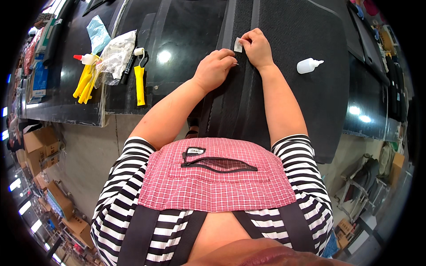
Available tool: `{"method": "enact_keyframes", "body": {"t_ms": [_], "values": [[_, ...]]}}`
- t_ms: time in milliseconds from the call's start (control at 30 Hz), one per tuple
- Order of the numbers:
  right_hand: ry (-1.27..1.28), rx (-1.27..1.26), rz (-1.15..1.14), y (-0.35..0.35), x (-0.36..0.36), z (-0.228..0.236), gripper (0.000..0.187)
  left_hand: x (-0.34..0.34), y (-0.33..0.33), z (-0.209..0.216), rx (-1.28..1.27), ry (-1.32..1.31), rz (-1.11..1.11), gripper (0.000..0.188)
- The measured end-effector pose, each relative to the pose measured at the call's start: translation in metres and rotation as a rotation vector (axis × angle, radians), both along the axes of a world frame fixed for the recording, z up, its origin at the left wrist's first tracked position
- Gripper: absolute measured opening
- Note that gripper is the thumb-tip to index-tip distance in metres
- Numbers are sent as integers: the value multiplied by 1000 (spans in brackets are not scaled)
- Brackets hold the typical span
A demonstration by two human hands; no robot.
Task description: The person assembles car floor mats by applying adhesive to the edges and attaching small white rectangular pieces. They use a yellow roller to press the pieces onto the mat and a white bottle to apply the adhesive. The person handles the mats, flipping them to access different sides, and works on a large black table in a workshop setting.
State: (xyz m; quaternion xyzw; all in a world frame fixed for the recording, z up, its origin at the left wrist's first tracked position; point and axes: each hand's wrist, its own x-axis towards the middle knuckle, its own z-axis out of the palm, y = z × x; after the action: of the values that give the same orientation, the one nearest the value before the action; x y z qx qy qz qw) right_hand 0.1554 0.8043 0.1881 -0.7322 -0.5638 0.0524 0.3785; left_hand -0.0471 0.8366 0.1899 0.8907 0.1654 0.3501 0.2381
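A black textured mat (293, 26) with raised ribs lies in front of me on the dark table. My right hand (258, 49) pinches the edge of a small white label (238, 44) between thumb and fingers, over the ribbed strip. Just to its left and a little nearer, my left hand (215, 70) is closed with its fingertips together. A tiny pale bit shows at those fingertips, too small to name. On the mat to the right, a white squeeze bottle (309, 65) lies on its side with its nozzle pointing right.
Left on the dark table (173, 88) lie a small roller with a yellow handle (140, 86), a black marker (128, 70), a clear plastic bag (119, 51), yellow-handled tools (84, 84), a red-tipped bottle (88, 59) and a light blue sheet (98, 33). Cardboard boxes (42, 148) stand beyond the left floor.
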Motion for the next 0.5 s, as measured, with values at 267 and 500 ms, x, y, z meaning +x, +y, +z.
{"method": "enact_keyframes", "body": {"t_ms": [267, 500], "values": [[11, -61, -51, 0, -1, 2, 16, 12, 6, 2, 99, 176, -54, 8], [-29, -91, -71, 1, -5, 4, 16, 17, 8, 1, 83, 211, -35, 8]]}}
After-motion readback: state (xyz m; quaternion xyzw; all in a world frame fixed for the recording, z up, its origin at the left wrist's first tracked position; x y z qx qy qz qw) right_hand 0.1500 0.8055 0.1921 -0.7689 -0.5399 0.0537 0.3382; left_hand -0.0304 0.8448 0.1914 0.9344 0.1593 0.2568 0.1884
